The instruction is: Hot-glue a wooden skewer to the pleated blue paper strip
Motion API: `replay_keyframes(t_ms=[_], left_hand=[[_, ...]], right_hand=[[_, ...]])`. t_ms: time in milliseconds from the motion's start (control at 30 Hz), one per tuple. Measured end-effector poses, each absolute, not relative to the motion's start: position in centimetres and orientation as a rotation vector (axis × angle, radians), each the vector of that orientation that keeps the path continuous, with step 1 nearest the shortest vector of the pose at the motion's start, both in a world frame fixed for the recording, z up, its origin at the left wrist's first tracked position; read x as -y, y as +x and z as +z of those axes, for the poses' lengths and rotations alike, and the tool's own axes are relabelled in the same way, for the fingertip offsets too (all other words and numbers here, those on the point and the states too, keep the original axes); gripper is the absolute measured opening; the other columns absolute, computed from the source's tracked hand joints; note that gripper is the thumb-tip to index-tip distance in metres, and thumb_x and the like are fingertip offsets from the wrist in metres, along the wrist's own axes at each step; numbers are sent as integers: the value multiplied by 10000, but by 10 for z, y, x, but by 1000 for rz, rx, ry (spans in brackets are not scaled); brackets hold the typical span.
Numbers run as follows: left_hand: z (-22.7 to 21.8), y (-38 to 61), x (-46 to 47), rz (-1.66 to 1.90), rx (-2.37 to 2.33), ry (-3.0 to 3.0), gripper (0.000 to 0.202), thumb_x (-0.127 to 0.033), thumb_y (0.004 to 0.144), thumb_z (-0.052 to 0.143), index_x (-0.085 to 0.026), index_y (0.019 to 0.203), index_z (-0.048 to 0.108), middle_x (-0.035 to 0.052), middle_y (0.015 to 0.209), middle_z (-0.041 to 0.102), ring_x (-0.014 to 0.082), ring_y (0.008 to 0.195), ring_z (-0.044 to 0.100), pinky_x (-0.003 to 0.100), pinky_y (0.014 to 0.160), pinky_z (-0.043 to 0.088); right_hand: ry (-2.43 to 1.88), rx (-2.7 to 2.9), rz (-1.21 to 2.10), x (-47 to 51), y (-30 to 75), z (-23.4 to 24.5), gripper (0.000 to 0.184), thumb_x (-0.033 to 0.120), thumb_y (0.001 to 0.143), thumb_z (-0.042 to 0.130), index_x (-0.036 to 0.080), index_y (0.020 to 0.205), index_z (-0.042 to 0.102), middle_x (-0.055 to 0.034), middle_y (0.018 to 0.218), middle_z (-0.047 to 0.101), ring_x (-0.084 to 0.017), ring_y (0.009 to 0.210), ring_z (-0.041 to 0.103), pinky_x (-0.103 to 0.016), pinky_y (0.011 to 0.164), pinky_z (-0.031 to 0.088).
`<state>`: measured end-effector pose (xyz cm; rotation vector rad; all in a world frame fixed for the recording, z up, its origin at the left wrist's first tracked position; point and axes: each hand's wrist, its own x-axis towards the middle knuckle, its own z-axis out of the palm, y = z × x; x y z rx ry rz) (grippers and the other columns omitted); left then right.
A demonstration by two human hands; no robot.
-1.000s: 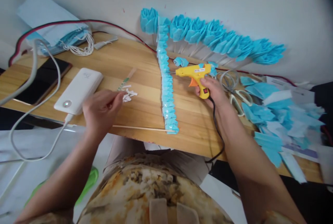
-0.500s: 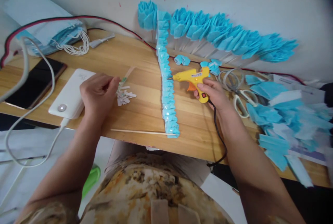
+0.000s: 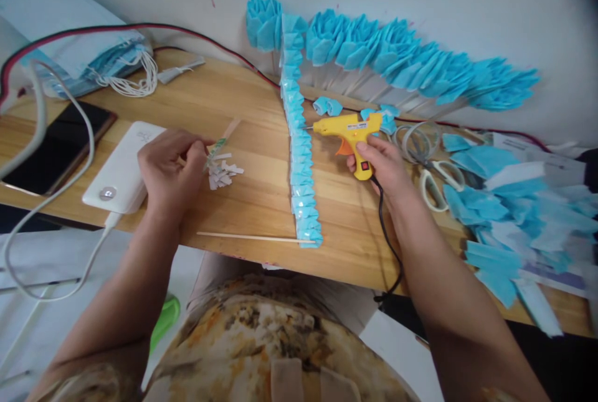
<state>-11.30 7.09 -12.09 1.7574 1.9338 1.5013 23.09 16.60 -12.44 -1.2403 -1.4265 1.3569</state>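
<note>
My right hand [image 3: 380, 159] is wrapped round the handle of a yellow hot glue gun [image 3: 348, 134]. The gun's nozzle points left, at the edge of a long pleated light-blue strip [image 3: 301, 159] lying lengthwise on the table; whether it touches cannot be seen. Shiny spots run along the strip. A thin wooden stick [image 3: 252, 237] lies across its near end. On the left, my left hand [image 3: 170, 165] rests with curled fingers beside a white power bank [image 3: 121, 171] and small white scraps [image 3: 223, 172]. Its fingertips are partly hidden, so what they hold is unclear.
Blue fabric flowers on stems [image 3: 392, 50] lean along the wall. Scissors [image 3: 439, 177], a tape roll [image 3: 413, 140] and blue-white scraps [image 3: 518, 202] lie at right. Face masks [image 3: 70, 34], a phone [image 3: 56, 146] and a white cable [image 3: 91, 146] are at left.
The glue gun in my right hand has moved slightly away from me along the pleated strip. My left hand has shifted a little to the left, its fingers still curled.
</note>
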Motion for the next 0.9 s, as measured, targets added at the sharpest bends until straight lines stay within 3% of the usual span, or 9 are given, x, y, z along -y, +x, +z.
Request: replay_keyframes(t_ms=[300,533,900], left_hand=[[-123,-114,-71,1536,-1911,1700,291,-175,754,544,-286,766,813,-33,715,730,193,671,618,355,648,468],[-126,-116,-74,1596,-1838,1779,303,-185,831,588,-328,939,832,-32,805,746,188,728,638,369,715,511],[-125,-111,-77,1451,-1923,1698,233,-266,867,642,-265,1014,824,33,885,755,161,737,642,304,722,541]], right_hand=[[-1268,1477,1314,-165,224,-129,500,658,713,835,247,650,556,6,626,645,-129,537,543,-274,497,423],[-1275,1511,1290,-166,225,-131,519,683,722,818,245,633,554,10,621,649,-126,525,523,-265,479,398],[-1284,1420,1319,-165,227,-137,391,520,782,840,206,698,622,-29,630,688,-121,532,570,-273,510,410]])
